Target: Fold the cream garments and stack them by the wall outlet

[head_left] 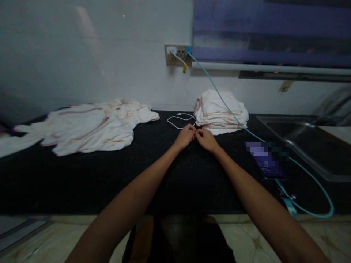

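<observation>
I see a thick stack of folded white cloths (222, 109), sitting flat in uneven layers, the lowest poking out in front, a reddish patch at its left edge. Just left of that stack, a thin white cable (180, 114) lies in a loose loop. Well apart, farther left of the stack, sprawls a crumpled heap of white cloths with reddish stripes (93, 126), unfolded, wrinkled and overlapping.
</observation>
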Demonstrator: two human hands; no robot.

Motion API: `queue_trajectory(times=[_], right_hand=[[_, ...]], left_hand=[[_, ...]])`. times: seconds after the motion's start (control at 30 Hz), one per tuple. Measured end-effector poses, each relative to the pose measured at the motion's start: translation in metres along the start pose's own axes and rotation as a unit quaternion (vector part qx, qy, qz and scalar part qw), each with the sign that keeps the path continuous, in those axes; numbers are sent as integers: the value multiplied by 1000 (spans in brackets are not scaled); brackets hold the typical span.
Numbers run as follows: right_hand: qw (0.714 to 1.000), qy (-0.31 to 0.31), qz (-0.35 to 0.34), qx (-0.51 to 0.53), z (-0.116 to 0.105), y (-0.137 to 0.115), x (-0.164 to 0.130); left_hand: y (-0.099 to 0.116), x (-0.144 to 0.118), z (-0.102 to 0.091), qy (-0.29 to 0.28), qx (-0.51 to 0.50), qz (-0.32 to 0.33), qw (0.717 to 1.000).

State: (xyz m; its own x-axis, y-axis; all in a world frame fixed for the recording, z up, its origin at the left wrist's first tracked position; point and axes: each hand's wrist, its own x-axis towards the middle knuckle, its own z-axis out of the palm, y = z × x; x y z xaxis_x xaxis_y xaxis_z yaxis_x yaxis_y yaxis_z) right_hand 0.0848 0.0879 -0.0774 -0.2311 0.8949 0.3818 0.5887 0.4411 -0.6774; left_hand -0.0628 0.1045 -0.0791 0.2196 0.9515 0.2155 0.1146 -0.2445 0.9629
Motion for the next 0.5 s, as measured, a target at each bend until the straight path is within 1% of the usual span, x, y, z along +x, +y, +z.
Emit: queue_trajectory(times=[0.1,0.23,0.5], right_hand=[[1000,0,16,21,-2,0,1],[999,16,27,12,-1,1,2],[999,26,25,10,2,0,3]], left_hand=[[0,-1,0,-8,10,1,1000],[-1,-2,-1,-9,24,4,1000],[-5,0,-3,-9,31,4,999]])
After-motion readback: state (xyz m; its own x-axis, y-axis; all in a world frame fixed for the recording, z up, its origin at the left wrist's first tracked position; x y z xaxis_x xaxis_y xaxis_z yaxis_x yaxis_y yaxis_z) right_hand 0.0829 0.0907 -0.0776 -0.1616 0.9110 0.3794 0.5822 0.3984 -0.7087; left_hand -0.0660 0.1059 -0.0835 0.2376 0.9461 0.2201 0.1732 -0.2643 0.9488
